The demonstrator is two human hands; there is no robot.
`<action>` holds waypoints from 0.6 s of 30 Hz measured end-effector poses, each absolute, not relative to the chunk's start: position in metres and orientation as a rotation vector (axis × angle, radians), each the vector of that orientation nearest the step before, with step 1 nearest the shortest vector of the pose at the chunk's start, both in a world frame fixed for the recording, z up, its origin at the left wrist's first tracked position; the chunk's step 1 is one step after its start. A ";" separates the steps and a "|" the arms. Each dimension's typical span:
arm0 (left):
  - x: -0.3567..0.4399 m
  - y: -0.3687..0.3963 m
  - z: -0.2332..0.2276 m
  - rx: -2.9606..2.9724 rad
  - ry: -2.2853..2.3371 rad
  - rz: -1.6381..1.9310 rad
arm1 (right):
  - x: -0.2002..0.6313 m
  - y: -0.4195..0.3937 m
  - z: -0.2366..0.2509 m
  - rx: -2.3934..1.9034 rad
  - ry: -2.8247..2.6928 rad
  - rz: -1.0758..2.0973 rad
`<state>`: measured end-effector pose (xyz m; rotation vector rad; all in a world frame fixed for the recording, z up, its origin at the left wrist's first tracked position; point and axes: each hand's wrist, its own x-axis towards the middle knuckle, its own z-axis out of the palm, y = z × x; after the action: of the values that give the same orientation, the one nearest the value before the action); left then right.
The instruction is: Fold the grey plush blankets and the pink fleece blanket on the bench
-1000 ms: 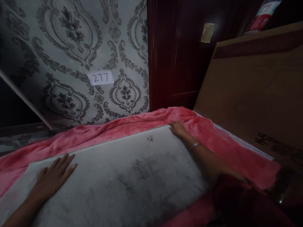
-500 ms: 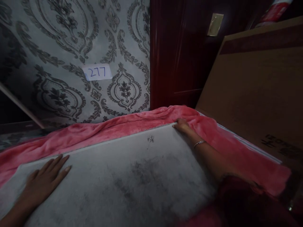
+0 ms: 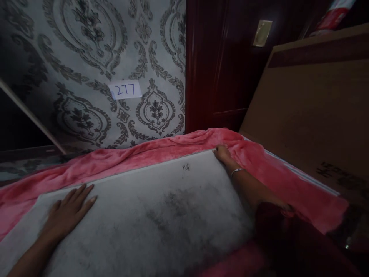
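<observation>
A pale, smudged sheet point(image 3: 129, 215) was spread on a pink blanket point(image 3: 285, 188). It was covered near its left end by the flat, open left hand point(image 3: 67, 215); its far-right corner was gripped by the right hand point(image 3: 222, 154).

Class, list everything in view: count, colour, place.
Wall: one, patterned grey, background
Label "277": one, white, on wall
Panel: one, maroon, beside wall
Plate: one, gold, on panel
Bottle: one, red and white, top right
Cardboard: one, brown, right
Blanket: one, pink, before wall
Edging: one, pale stripes, beside cardboard
Strip: one, pale, far left
Smudged sheet: one, grey, on blanket
Bracelet: one, silver, centre right
Sleeve: one, maroon, lower right
Left hand: one, flat on sheet
Right hand: one, on sheet's corner
</observation>
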<state>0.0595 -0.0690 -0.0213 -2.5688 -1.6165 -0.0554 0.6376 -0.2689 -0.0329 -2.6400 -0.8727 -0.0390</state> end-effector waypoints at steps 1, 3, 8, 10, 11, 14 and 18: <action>0.060 -0.070 -0.020 -2.567 -1.629 -0.054 | 0.629 -0.271 -0.029 -2.644 -0.893 -0.057; 0.062 -0.071 -0.019 -2.562 -1.639 -0.038 | 0.607 -0.277 -0.023 -2.627 -0.972 -0.121; 0.065 -0.073 -0.018 -2.530 -1.645 0.002 | 0.556 -0.294 -0.029 -2.486 -1.494 -0.141; 0.066 -0.075 -0.016 -2.536 -1.640 0.024 | 0.550 -0.297 -0.033 -2.502 -1.563 -0.060; 0.066 -0.076 -0.015 -2.543 -1.642 0.036 | 0.551 -0.297 -0.034 -2.521 -1.563 -0.027; 0.069 -0.082 -0.009 -2.573 -1.641 0.041 | 0.556 -0.294 -0.031 -2.564 -1.553 0.055; 0.074 -0.088 -0.002 -2.575 -1.655 0.063 | 0.550 -0.297 -0.024 -2.612 -1.527 0.177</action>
<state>0.0738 -0.0883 -0.0022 -2.5751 -1.6548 0.0635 0.5500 -0.2974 -0.0239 -2.6115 -1.5271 0.1770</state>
